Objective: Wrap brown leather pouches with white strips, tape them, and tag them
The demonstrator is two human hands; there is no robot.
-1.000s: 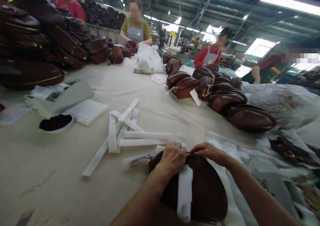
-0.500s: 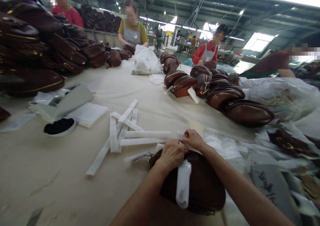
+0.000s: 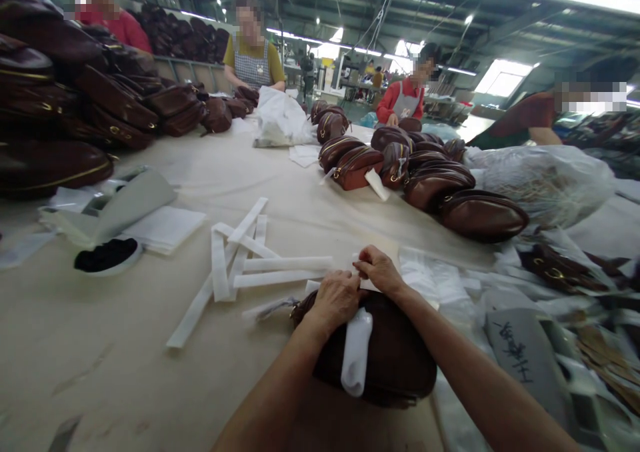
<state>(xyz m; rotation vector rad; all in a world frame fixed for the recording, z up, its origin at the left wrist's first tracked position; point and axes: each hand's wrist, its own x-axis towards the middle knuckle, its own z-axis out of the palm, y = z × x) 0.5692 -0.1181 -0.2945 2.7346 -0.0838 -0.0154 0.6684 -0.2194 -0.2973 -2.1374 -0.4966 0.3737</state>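
Observation:
A dark brown leather bag [image 3: 395,352] lies on the table in front of me. A white wrapped strip [image 3: 357,352] runs over its near side. My left hand [image 3: 339,297] is closed over the bag's far upper edge, its fingertips partly hidden. Just beyond that edge, my right hand [image 3: 379,267] is pinched, close to the left fingertips. Something pale and thin shows by the right fingers, too small to name. From the bag's left end sticks a zipper pull in clear wrap [image 3: 270,311]. Several white strips [image 3: 283,263] lie crossed to the left of my hands.
Brown bags [image 3: 125,102] are piled at the left; more bags [image 3: 435,182] stand in a row at the right. A grey box [image 3: 127,205], white sheets [image 3: 167,229] and a black item in a dish [image 3: 107,255] lie left. Clear plastic bags [image 3: 550,179] crowd the right. Several co-workers stand across the table.
The whole view has shifted slightly, so things appear a little further left and higher. My right fingers have closed into a tighter pinch; the left hand stays on the bag.

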